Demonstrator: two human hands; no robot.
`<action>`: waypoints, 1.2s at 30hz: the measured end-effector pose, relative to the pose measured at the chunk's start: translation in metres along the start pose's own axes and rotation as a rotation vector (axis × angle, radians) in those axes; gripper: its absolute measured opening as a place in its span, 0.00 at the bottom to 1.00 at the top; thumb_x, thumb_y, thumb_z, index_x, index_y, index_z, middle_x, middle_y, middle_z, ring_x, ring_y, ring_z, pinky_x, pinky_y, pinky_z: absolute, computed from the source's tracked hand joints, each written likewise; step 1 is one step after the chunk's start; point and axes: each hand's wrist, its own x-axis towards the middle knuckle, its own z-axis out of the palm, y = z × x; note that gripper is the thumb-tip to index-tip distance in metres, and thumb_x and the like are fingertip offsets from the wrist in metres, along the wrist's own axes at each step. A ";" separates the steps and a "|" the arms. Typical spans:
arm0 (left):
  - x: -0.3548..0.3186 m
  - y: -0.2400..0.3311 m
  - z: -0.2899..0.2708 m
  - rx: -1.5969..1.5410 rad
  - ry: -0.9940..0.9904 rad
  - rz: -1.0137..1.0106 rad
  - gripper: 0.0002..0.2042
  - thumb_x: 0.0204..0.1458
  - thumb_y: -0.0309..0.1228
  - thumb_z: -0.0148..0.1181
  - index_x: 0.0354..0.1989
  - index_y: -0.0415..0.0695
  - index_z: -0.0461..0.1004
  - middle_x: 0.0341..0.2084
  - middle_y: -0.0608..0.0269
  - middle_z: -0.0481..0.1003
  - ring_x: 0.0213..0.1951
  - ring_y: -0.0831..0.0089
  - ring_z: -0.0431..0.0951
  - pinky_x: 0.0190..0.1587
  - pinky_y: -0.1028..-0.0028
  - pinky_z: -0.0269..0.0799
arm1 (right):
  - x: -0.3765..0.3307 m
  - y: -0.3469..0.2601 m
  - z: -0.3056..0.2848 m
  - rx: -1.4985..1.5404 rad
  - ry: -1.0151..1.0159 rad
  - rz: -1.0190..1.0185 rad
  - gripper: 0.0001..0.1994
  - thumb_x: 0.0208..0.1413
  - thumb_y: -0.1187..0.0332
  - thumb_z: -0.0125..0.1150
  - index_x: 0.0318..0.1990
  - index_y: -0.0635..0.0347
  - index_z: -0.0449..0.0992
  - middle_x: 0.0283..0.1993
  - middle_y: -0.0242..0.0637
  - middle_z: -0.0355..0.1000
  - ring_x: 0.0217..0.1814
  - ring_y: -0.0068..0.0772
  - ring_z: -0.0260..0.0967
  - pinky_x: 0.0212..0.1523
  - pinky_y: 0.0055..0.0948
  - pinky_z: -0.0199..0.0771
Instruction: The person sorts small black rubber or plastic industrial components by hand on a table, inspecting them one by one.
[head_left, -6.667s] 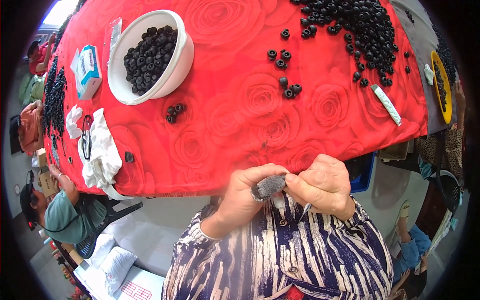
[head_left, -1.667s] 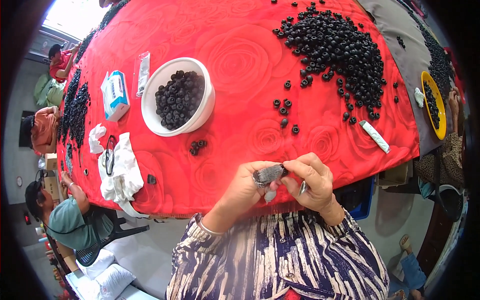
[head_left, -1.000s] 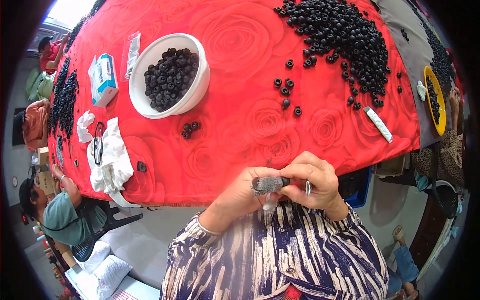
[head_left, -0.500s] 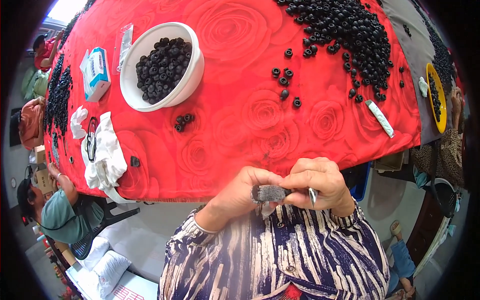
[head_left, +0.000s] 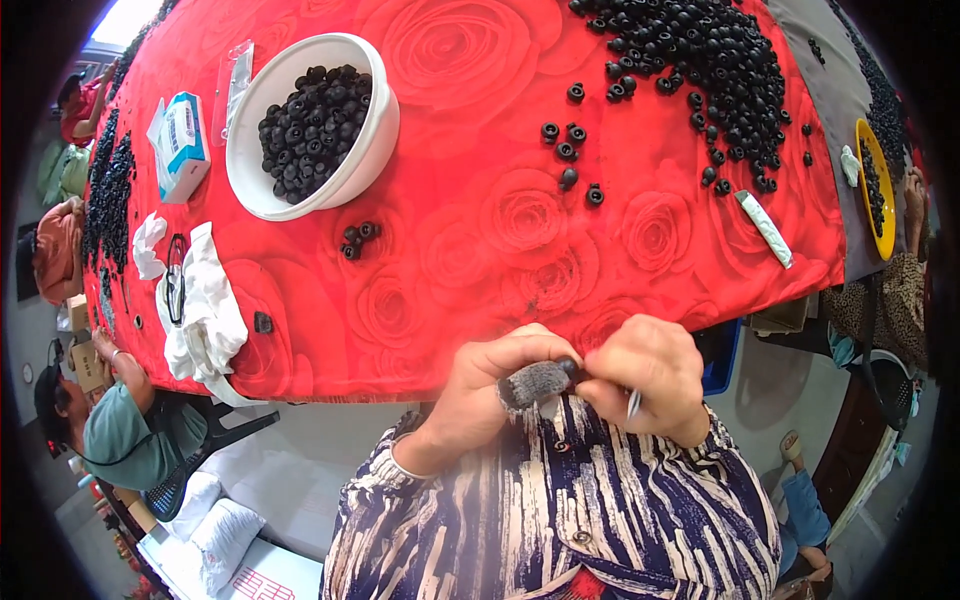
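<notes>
Close to my body at the table's near edge, my left hand (head_left: 474, 388) pinches a small black round bead-like piece (head_left: 568, 367). A fuzzy grey wrap (head_left: 535, 388) sits at that hand's fingers; whether it is worn on a finger or gripped, I cannot tell. My right hand (head_left: 650, 372), slightly blurred, is closed round a slim metal tool (head_left: 634, 403), with one end showing below the fingers. Its fingertips are right beside the black piece, and they hide the tool's other end.
A white bowl (head_left: 385, 135) of black pieces stands left of centre, with a blue-white box (head_left: 186, 150) and white cloth (head_left: 210, 300) beyond its left. A big heap of black pieces (head_left: 710, 80) covers the far right, near a white packet (head_left: 764, 230). Other people sit along both sides.
My right hand has shifted a little right, drawing its fingers back from the grey wrap. The black piece now shows more plainly at my left fingertips. The view has shifted slightly.
</notes>
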 end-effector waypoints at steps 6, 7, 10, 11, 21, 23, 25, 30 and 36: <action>0.001 0.004 -0.003 0.097 0.002 -0.022 0.09 0.52 0.20 0.54 0.41 0.35 0.74 0.34 0.65 0.70 0.36 0.81 0.69 0.37 0.81 0.65 | 0.001 -0.007 -0.016 0.196 -0.182 0.392 0.16 0.40 0.80 0.55 0.40 0.69 0.67 0.25 0.42 0.65 0.22 0.40 0.65 0.23 0.34 0.64; 0.001 0.003 -0.003 0.094 0.002 -0.027 0.09 0.52 0.20 0.54 0.41 0.35 0.74 0.34 0.65 0.70 0.36 0.81 0.69 0.37 0.81 0.65 | 0.000 -0.008 -0.016 0.214 -0.180 0.422 0.13 0.41 0.80 0.56 0.39 0.68 0.68 0.24 0.42 0.65 0.22 0.40 0.65 0.23 0.34 0.64; 0.002 0.001 -0.003 0.159 -0.005 0.023 0.09 0.51 0.20 0.54 0.41 0.35 0.73 0.34 0.64 0.70 0.35 0.80 0.69 0.36 0.81 0.65 | 0.004 -0.008 -0.013 0.086 -0.199 0.400 0.10 0.43 0.80 0.57 0.37 0.67 0.68 0.24 0.41 0.65 0.22 0.40 0.65 0.23 0.34 0.64; 0.002 0.001 -0.003 0.159 0.002 0.029 0.09 0.51 0.20 0.54 0.41 0.34 0.73 0.34 0.64 0.70 0.35 0.80 0.69 0.36 0.81 0.65 | 0.004 -0.008 -0.012 0.088 -0.199 0.405 0.10 0.43 0.80 0.57 0.37 0.67 0.68 0.24 0.41 0.65 0.22 0.40 0.65 0.23 0.34 0.64; 0.005 -0.002 -0.006 0.151 -0.008 -0.003 0.10 0.51 0.20 0.54 0.42 0.34 0.73 0.33 0.63 0.69 0.35 0.79 0.70 0.37 0.80 0.66 | -0.004 -0.003 -0.008 0.067 -0.201 0.430 0.09 0.45 0.78 0.57 0.36 0.67 0.69 0.24 0.40 0.65 0.22 0.39 0.65 0.23 0.32 0.64; 0.006 -0.002 -0.006 0.161 -0.012 -0.004 0.10 0.51 0.20 0.54 0.42 0.34 0.73 0.34 0.63 0.70 0.36 0.79 0.70 0.38 0.80 0.66 | -0.006 -0.001 -0.007 0.070 -0.205 0.427 0.09 0.46 0.77 0.55 0.37 0.68 0.69 0.24 0.40 0.66 0.22 0.38 0.65 0.23 0.31 0.63; 0.006 -0.001 -0.006 0.173 -0.016 -0.005 0.10 0.51 0.19 0.54 0.42 0.34 0.73 0.34 0.63 0.70 0.37 0.78 0.70 0.38 0.80 0.66 | -0.006 0.000 -0.007 0.075 -0.207 0.429 0.09 0.46 0.78 0.55 0.37 0.68 0.69 0.24 0.40 0.66 0.22 0.38 0.64 0.23 0.31 0.63; 0.006 -0.004 -0.006 0.117 0.004 -0.043 0.10 0.50 0.19 0.55 0.42 0.33 0.73 0.35 0.62 0.70 0.38 0.77 0.70 0.40 0.80 0.65 | -0.002 -0.001 -0.008 0.080 -0.208 0.455 0.10 0.42 0.78 0.60 0.35 0.66 0.70 0.25 0.41 0.65 0.23 0.41 0.66 0.23 0.34 0.66; 0.007 -0.003 -0.007 0.115 0.002 -0.061 0.09 0.52 0.20 0.54 0.42 0.34 0.73 0.33 0.63 0.69 0.34 0.79 0.70 0.36 0.81 0.65 | -0.001 0.002 -0.009 0.085 -0.242 0.440 0.10 0.43 0.77 0.61 0.35 0.65 0.70 0.24 0.40 0.64 0.23 0.41 0.66 0.23 0.34 0.66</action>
